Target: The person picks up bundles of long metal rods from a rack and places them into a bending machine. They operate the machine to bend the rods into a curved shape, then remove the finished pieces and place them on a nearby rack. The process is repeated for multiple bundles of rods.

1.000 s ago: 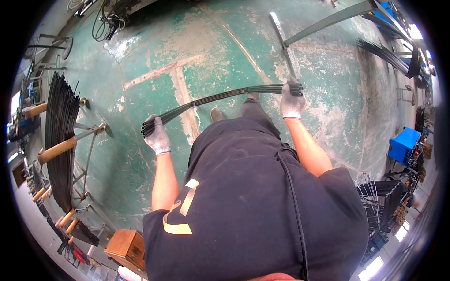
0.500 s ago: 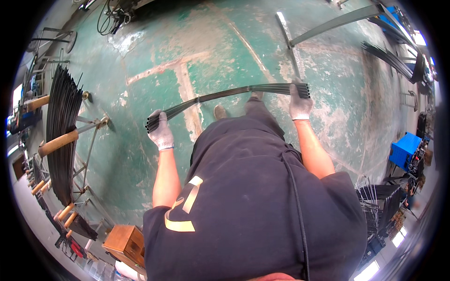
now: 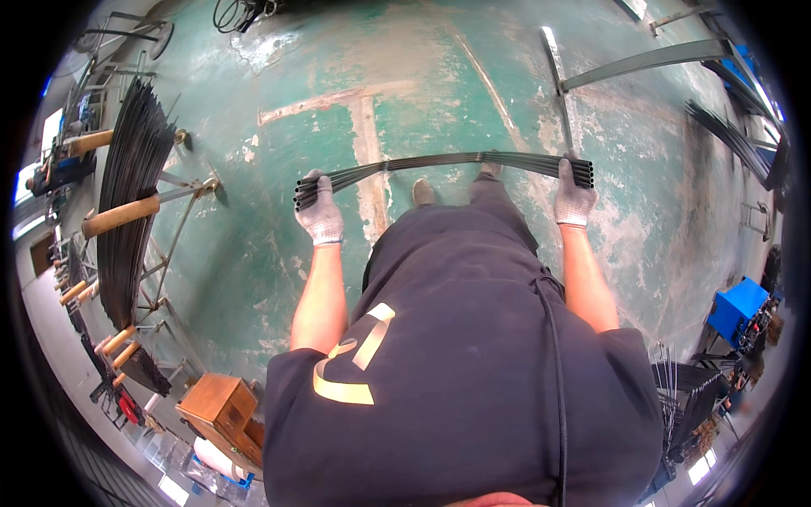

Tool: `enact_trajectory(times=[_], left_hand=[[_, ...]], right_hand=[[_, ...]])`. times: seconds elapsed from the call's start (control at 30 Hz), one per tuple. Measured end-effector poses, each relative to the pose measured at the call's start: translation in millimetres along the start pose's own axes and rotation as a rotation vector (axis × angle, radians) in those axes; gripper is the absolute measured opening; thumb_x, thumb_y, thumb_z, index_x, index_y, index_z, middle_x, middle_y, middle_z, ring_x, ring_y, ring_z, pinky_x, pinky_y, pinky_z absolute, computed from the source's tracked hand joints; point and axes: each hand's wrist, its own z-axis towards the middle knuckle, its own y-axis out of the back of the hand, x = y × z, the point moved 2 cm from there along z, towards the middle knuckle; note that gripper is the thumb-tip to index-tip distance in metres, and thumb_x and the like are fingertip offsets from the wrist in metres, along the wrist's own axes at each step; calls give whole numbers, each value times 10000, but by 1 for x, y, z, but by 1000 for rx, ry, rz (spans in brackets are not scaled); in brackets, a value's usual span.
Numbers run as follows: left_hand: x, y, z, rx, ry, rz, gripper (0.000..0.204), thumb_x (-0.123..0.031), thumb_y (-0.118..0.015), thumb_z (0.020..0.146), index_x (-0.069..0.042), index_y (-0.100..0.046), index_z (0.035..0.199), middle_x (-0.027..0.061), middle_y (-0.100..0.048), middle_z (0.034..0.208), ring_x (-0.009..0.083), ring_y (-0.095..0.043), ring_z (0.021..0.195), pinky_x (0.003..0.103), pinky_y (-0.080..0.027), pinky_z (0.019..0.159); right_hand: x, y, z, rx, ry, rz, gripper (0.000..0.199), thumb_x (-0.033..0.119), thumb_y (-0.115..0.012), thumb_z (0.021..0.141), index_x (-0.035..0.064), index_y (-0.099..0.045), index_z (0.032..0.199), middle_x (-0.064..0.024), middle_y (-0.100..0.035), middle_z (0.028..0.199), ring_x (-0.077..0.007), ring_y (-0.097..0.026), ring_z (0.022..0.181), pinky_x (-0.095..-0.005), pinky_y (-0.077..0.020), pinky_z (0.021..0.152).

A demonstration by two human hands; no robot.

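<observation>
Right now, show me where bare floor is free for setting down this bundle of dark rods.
The bundle of dark metal rods hangs between the gloved left hand and right hand. Free: the worn green floor ahead, between the wooden-peg rack of dark rods and the grey metal bar. Crowded: left edge and far right.

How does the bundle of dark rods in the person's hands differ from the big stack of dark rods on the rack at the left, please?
The held bundle of rods is thin, just a handful; the racked stack of rods is far thicker. The held bundle runs crosswise in front of the person, gripped near its ends by the gloved left hand and right hand; the racked stack runs away from the person, resting on wooden-handled rack arms. Both are long, dark and slender.
</observation>
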Motion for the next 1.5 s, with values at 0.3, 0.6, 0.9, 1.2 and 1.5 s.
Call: enact_trajectory(times=[0.3, 0.6, 0.9, 1.2, 1.5], left_hand=[[4, -3, -2, 5, -32, -8, 150, -80, -628, 889, -14, -654, 1021, 44, -658, 995, 142, -598, 945, 297, -470, 882], [3, -1, -6, -62, -16, 20, 158, -64, -605, 899, -5, -637, 1042, 64, -657, 1023, 152, -603, 958, 301, -480, 882], [-3, 2, -8, -100, -34, 92, 163, -48, -621, 876, -3, -639, 1032, 64, -660, 997, 155, -608, 930, 301, -483, 870], [4, 0, -1, -89, 9, 20, 184, -27, -628, 868, -17, -635, 1051, 52, -650, 1012, 137, -606, 930, 282, -488, 857], [7, 0, 5, -55, 42, -22, 237, -14, -659, 835, -17, -628, 1070, 46, -649, 1015, 130, -609, 923, 281, -494, 846]], right_hand=[[1, -1, 2, 29, 7, -2, 326, 206, -621, 908, 30, -631, 1182, -68, -674, 1118, -116, -617, 1029, -276, -458, 915], [-4, 4, 2, 67, 6, -2, 288, 174, -626, 902, 11, -644, 1139, -64, -679, 1082, -124, -618, 1014, -282, -462, 913], [0, 4, 2, 99, 23, 2, 274, 150, -627, 898, 9, -646, 1132, -64, -686, 1059, -118, -625, 989, -275, -467, 899], [-7, 2, 10, 119, -8, 132, 351, 122, -651, 881, -7, -599, 1204, -75, -655, 1143, -125, -603, 1048, -269, -448, 941], [2, 1, 9, 159, -25, 164, 443, 92, -674, 851, -23, -542, 1259, -116, -609, 1222, -161, -577, 1116, -299, -446, 969]])
